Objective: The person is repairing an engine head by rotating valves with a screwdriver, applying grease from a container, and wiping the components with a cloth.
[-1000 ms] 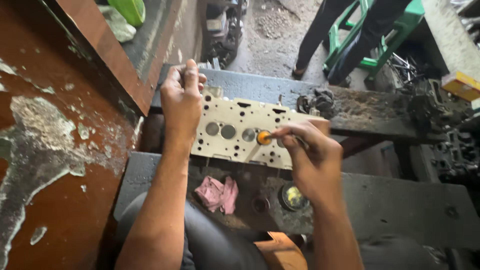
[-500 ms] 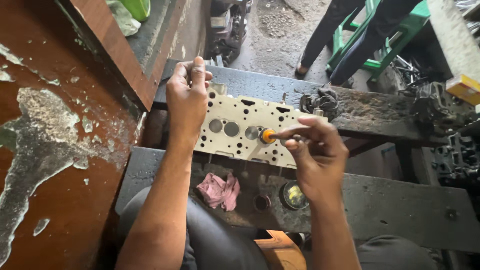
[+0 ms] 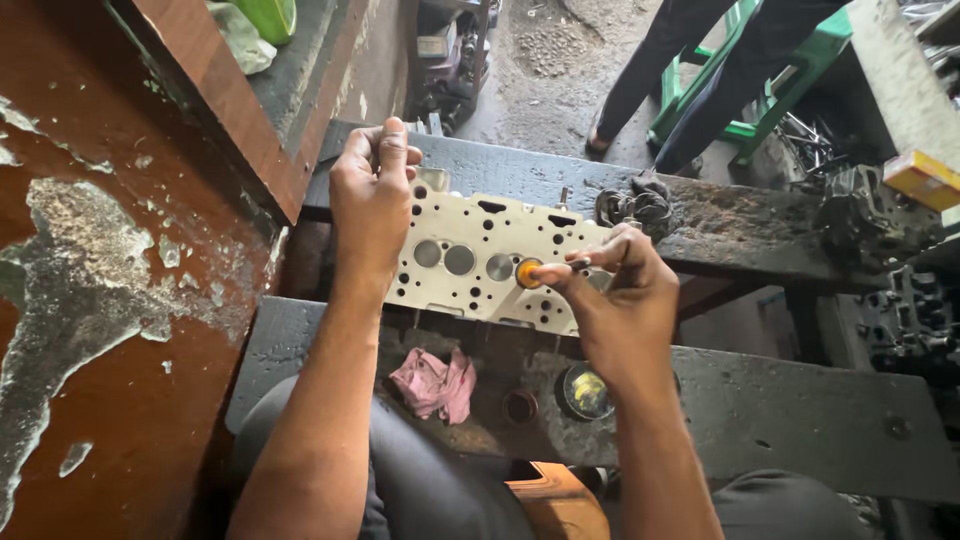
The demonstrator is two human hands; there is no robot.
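From the head camera I'm looking down on a pale metal cylinder head [image 3: 480,262], lying flat across two dark, grimy beams [image 3: 760,410], its face full of round ports and small holes. My left hand [image 3: 372,205] is clamped over the head's far left corner, fingers curled tight round the edge, thumb pressed against them. My right hand [image 3: 622,300] is closed in a pinch on a thin dark stick [image 3: 572,266], and the stick's orange cup end [image 3: 528,272] sits right on the plate's face, just right of the two grey round ports. Fingers together, thumb under the stick.

Below the head, on the near beam, a crumpled pink rag [image 3: 435,383] lies just beside a small rusty ring [image 3: 519,406] and a round tin with yellowish paste [image 3: 585,392]. Dark coil springs [image 3: 634,205] rest on the far beam, close to the head's right end. Beyond, another person's dark-trousered legs [image 3: 700,75] stand by a green stool [image 3: 775,85]. A peeling red-brown surface [image 3: 100,300] fills my left side.
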